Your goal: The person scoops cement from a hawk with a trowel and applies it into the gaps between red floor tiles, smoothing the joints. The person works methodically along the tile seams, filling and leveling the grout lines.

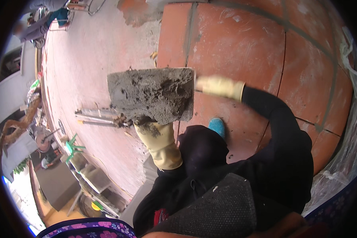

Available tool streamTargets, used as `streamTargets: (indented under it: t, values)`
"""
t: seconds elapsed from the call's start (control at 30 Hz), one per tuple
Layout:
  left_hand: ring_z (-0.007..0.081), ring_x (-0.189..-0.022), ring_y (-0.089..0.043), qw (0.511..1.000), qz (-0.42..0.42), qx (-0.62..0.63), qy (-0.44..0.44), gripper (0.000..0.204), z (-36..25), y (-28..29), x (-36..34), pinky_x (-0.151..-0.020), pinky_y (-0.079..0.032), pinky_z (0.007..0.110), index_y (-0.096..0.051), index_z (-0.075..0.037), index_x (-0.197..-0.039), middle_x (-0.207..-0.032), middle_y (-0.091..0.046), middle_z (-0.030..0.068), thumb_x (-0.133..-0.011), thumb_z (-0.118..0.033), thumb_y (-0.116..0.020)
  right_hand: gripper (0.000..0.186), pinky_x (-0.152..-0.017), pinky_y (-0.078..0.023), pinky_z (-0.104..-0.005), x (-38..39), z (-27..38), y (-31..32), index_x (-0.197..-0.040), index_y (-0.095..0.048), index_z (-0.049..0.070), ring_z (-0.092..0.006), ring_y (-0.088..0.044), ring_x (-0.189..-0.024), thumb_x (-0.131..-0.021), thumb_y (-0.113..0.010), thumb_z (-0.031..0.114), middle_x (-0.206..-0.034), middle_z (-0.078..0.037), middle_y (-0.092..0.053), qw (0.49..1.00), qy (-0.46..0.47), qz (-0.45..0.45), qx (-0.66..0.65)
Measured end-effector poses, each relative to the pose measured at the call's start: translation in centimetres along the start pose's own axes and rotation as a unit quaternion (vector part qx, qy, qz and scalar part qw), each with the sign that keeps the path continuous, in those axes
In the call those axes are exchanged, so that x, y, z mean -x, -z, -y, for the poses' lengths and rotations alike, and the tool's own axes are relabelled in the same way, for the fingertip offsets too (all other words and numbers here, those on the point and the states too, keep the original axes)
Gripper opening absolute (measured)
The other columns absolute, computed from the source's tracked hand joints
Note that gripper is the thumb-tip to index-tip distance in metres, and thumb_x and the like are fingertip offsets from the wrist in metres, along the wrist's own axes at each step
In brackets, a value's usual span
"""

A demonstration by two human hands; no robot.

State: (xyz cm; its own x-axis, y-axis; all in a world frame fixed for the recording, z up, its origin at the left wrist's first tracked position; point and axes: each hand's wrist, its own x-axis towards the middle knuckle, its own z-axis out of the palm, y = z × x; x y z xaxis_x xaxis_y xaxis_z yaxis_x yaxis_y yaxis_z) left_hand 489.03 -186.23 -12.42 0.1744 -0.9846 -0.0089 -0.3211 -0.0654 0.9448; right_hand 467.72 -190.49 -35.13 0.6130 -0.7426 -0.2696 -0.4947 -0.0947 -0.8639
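Note:
Grey wet mortar [166,93] lies thick and lumpy over a rectangular board [116,81], heaped most toward its right side. My left hand [155,139], in a cream glove smudged with mortar, grips the board at its near edge. The fingers there are partly hidden by the board and mortar. My right hand [220,87], also in a cream glove, is just beyond the board's right edge. Motion smears it, and whether it holds anything does not show. Large terracotta tiles [236,43] cover the floor below and to the right.
A metal bar-like tool [99,117] caked with mortar lies left of the board. Pale bare floor [87,59] spreads leftward. A blue shoe [217,127] stands on the tiles. Clear plastic sheeting [337,178] lines the right edge. A green stool [72,147] stands amid clutter; another person [37,29] is far left.

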Motion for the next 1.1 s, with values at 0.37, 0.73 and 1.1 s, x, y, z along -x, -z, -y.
streamTargets:
  t: [0.37,0.73,1.1]
  values:
    - [0.0269,-0.114,-0.063,0.996,-0.03,-0.078,-0.027,0.047,-0.1,-0.2,0.4,-0.103,-0.045,0.035,-0.058,0.003,-0.126,-0.123,-0.068,0.0141,-0.085,-0.014,-0.073,0.044,-0.044,-0.04,-0.0253,-1.4,-2.4,11.2,-0.142,-0.05,0.019,-0.0104,-0.043,-0.048,-0.102,-0.051,0.038,-0.072,-0.004,-0.056,0.828,-0.284,-0.31,-0.372]
    - [0.0214,-0.111,-0.065,0.999,-0.027,-0.04,-0.008,0.049,-0.8,0.0,0.3,-0.098,-0.049,0.033,-0.056,0.004,-0.126,-0.119,-0.069,0.0132,-0.083,-0.004,-0.077,0.046,-0.053,-0.051,-0.0346,-14.4,-2.5,11.5,-0.141,-0.048,0.015,-0.0214,-0.062,-0.058,-0.097,-0.051,0.03,-0.09,-0.01,-0.065,0.869,-0.267,-0.341,-0.238]
    - [0.0213,-0.11,-0.066,0.998,-0.022,-0.054,-0.032,0.042,-0.2,-0.3,-0.1,-0.097,-0.049,0.033,-0.059,0.003,-0.123,-0.118,-0.07,0.0113,-0.085,-0.005,-0.074,0.049,-0.076,-0.055,-0.0468,-14.6,-4.2,8.5,-0.143,-0.042,0.008,-0.0377,-0.069,-0.09,-0.097,-0.046,0.025,-0.124,-0.019,-0.065,0.875,-0.237,-0.383,-0.177]
